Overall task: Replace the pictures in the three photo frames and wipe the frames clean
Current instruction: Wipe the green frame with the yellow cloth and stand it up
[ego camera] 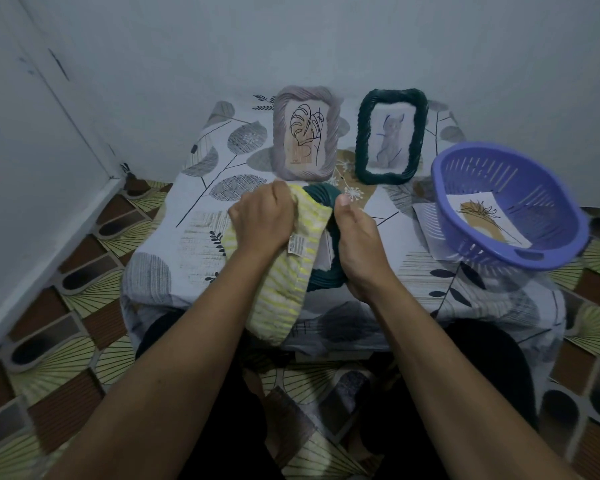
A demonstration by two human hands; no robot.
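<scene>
Frame (321, 198), dark green with a twisted rim, lies near the table (187, 237) front; your right hand (357, 244) grips its side, your left hand (260, 220) clutches a yellow-striped cloth (288, 289) over it.

Dim, cool bluish light, flat and even, without glare; deep shadow pools under the near edge of the tabletop (201, 220); wide-angle bending curves the wall (153, 64) and floor (66, 306) lines toward the edges; the near rim of the purple basket (492, 257) is smeared; detail throughout looks soft.

Left hand (261, 221), right hand (358, 245), both clenched.
</scene>
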